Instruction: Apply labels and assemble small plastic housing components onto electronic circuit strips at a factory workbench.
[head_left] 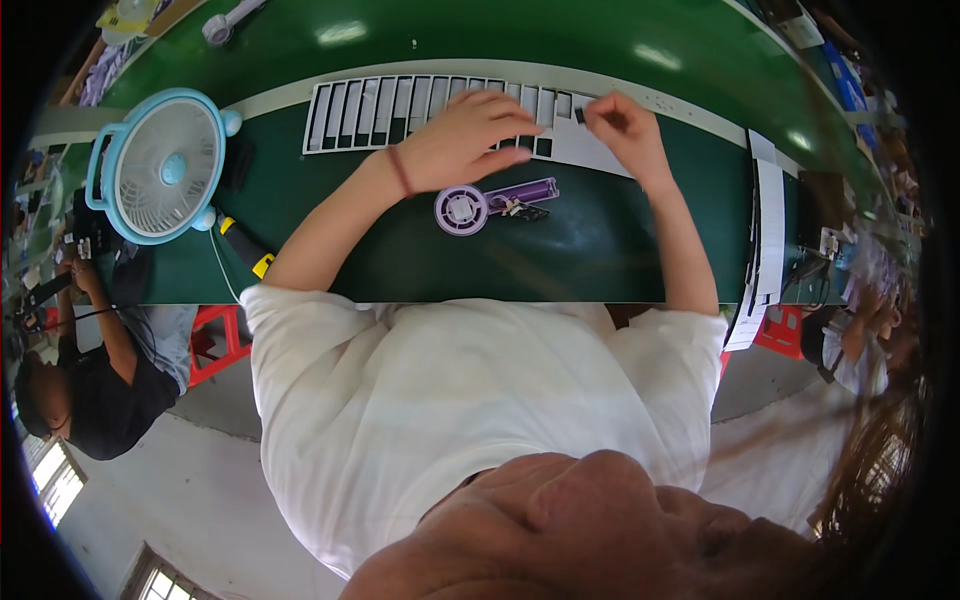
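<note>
My left hand (472,135) reaches over a long white sheet (590,148) divided into a row of slots, several with dark filling. Its fingers are stretched out and loosely apart, with nothing seen in them. At the sheet's right end, my right hand (630,135) pinches a small black piece (580,116) between thumb and forefinger. Nearer to me on the table lies a purple round-headed casing (462,210) with an opened handle (525,193). Wires and small dark parts show at that handle.
A light-blue fan (165,168) stands at the left, beside a yellow-and-black tool (245,245). Stacked white sheets (766,230) overhang the table at the right. Another purple handled piece (222,28) lies on the green surface beyond. A person in black (115,390) sits at the left.
</note>
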